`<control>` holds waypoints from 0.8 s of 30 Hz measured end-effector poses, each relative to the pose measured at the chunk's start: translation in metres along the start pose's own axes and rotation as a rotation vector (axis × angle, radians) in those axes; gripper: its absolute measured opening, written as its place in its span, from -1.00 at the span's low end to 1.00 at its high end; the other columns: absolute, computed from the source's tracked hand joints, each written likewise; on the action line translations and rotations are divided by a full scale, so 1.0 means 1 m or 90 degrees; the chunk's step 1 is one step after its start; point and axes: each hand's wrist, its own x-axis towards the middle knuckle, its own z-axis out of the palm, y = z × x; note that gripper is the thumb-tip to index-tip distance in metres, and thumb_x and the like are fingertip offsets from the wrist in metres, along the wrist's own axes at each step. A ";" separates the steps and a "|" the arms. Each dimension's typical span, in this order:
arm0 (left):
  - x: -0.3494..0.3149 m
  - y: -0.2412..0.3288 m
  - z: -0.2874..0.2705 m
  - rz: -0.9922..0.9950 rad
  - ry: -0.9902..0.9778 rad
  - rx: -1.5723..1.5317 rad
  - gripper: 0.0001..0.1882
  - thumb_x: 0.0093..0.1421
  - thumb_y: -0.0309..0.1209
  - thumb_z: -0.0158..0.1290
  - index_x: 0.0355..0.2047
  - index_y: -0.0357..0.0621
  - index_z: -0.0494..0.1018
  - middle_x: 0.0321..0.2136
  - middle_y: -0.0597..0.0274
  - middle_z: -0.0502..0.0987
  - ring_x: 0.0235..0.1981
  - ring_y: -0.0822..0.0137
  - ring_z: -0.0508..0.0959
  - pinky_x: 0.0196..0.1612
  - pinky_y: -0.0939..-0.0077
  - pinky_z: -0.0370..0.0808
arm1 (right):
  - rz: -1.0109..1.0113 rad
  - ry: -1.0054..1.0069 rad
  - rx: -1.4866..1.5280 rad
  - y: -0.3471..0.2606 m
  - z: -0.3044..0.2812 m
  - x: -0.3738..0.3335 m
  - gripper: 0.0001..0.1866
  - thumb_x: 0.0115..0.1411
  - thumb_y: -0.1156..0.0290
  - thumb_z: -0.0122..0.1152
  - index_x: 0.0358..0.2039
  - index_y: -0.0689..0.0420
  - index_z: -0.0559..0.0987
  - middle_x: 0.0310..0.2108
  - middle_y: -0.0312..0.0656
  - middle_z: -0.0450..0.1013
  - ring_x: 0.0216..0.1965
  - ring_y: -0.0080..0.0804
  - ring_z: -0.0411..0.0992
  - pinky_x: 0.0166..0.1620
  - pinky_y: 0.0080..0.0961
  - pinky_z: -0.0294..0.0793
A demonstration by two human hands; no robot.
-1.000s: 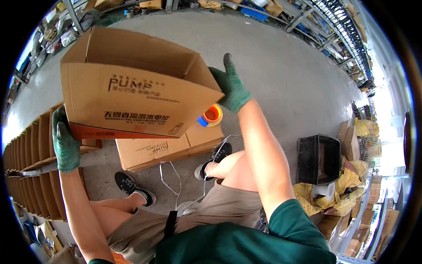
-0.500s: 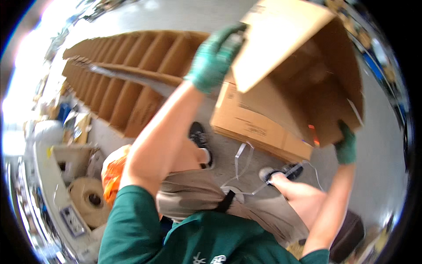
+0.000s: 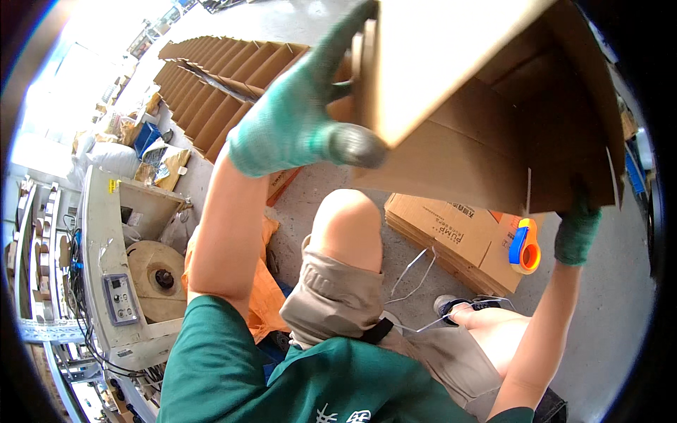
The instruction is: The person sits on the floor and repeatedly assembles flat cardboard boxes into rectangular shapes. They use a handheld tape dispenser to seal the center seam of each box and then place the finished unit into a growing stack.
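Observation:
In front of me I hold up a brown cardboard box (image 3: 451, 141), tilted, its open side toward me so the dark inside shows. My left hand (image 3: 300, 113), in a green glove with dark fingertips, grips the box's left edge, with the thumb on the near side. At the lower right my right hand (image 3: 580, 229), gloved alike, holds the bottom edge; part of its fingers is hidden in the shade. Below the box lies a stack of flattened cardboard boxes (image 3: 451, 229). An orange and blue tape dispenser (image 3: 525, 247) is at the stack's right end.
Long rows of open cardboard boxes (image 3: 211, 116) stand on the floor at the far left. A beige machine (image 3: 106, 247) with a reel is at my left, beside an orange bag (image 3: 264, 296). Loose white strapping (image 3: 416, 275) trails near my feet.
The box and my left hand have come closer to me, and the box sits higher over the stack. The tape dispenser now shows fully below it. My left knee has lifted.

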 end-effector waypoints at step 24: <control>-0.468 -0.145 0.013 -1.033 0.778 -0.370 -0.63 0.37 -0.27 -0.13 0.11 -0.13 0.35 -0.02 0.08 0.54 -0.08 0.05 0.57 -0.16 -0.06 0.58 | 0.106 -0.271 -0.014 -0.056 0.061 -0.031 -0.31 0.36 -0.10 0.01 0.35 0.03 0.24 0.07 -0.06 0.45 0.03 -0.32 0.48 0.07 -0.37 0.49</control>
